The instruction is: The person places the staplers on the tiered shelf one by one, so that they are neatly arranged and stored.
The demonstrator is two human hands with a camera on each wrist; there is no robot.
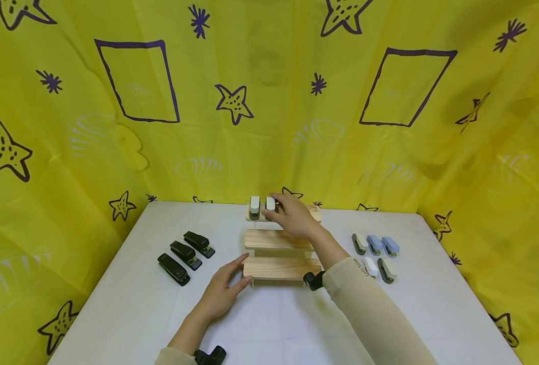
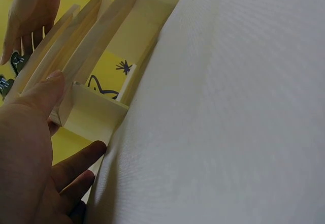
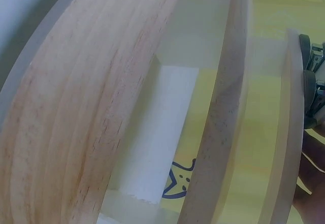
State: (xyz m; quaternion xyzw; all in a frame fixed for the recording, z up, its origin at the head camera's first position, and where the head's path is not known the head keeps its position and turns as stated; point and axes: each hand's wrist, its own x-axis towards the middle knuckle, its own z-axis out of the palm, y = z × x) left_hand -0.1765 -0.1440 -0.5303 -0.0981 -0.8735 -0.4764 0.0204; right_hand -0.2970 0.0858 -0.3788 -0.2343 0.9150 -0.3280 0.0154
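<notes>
A three-tier wooden display rack (image 1: 282,268) stands at the middle of the table. On its top tier, my right hand (image 1: 292,215) pinches a small white stapler (image 1: 270,204) between thumb and fingers. Another white stapler (image 1: 254,207) stands just left of it on the same tier. My left hand (image 1: 221,291) holds the left end of the lowest tier, thumb at the front corner and index finger at the back corner. In the left wrist view, the other fingers of the left hand (image 2: 30,137) are spread beside the rack's side panel (image 2: 94,115).
Three black staplers (image 1: 185,255) lie in a slanted row left of the rack. Right of it are several small staplers, including a blue one (image 1: 390,246) and a whitish one (image 1: 387,270); the right sleeve (image 1: 365,299) partly covers this group. A yellow patterned curtain (image 1: 269,152) surrounds the table.
</notes>
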